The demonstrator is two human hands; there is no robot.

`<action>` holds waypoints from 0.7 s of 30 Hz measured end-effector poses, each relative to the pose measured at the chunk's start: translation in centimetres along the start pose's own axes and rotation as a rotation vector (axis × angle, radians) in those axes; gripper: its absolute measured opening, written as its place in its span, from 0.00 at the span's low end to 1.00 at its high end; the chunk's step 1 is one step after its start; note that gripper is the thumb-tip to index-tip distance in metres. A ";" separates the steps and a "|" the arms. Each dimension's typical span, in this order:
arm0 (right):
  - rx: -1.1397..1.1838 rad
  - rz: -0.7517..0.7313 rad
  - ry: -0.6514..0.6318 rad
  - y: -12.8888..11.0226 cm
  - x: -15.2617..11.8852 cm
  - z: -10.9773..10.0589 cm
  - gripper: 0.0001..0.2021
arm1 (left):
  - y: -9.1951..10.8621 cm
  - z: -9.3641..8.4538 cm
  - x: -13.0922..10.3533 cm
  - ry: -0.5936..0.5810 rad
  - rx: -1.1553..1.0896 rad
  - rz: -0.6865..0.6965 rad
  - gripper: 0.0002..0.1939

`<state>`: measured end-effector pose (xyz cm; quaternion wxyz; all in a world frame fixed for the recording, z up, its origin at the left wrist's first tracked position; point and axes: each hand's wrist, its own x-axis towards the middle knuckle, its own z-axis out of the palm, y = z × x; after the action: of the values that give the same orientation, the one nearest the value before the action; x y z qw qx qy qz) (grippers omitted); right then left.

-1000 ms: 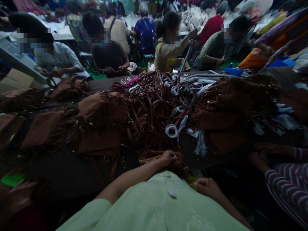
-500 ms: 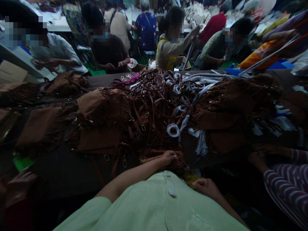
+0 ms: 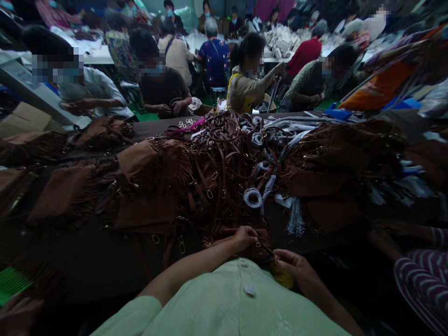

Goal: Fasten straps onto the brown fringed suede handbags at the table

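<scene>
My left hand [image 3: 246,237] lies over a small brown leather-like bag [image 3: 227,231] at the table's near edge. Its fingers are closed in a pinch beside a small metal ring [image 3: 258,244]; what they hold is too dark to make out. My right hand [image 3: 294,263] is just to the right, fingertips drawn together at the end of a thin dark strip [image 3: 268,250] that runs towards my left fingers. Under the right hand a yellow thing [image 3: 283,277] shows at my lap. Brown straps with metal clasps [image 3: 224,172] are heaped beyond the bag.
Fringed brown bags lie in piles on the left [image 3: 140,163] and right [image 3: 336,149]. A rolled clear plastic strip [image 3: 252,198] and a bundle of pale thin ties [image 3: 296,219] lie between. Co-workers sit opposite and on both sides; one hand at left holds a green comb [image 3: 14,282].
My right hand has come up and left from my lap to the thin strip by the bag. My left hand stays on the bag. The green comb has moved left and down; the view has tilted up.
</scene>
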<state>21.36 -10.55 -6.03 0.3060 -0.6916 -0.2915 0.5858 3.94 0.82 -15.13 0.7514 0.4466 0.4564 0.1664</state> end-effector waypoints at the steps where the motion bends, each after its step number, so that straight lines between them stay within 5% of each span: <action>1: -0.098 -0.021 0.044 -0.1 0.4 0.1 0.23 | -0.1 0.0 0.1 0.005 0.012 0.001 0.10; 10: -0.565 -0.397 0.304 -1.5 3.4 1.6 0.16 | 0.7 0.1 -0.5 0.022 0.261 0.087 0.08; 15: -0.326 -0.243 0.218 0.4 6.8 3.6 0.21 | 0.7 0.4 -0.2 -0.023 0.262 0.008 0.08; 21: -0.342 -0.175 0.162 2.2 8.2 4.5 0.16 | 0.2 0.5 0.4 -0.072 0.267 -0.018 0.10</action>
<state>18.20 -5.37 -13.45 0.2565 -0.7501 -0.4202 0.4416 4.56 0.94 -15.10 0.7027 0.5442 0.4512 0.0810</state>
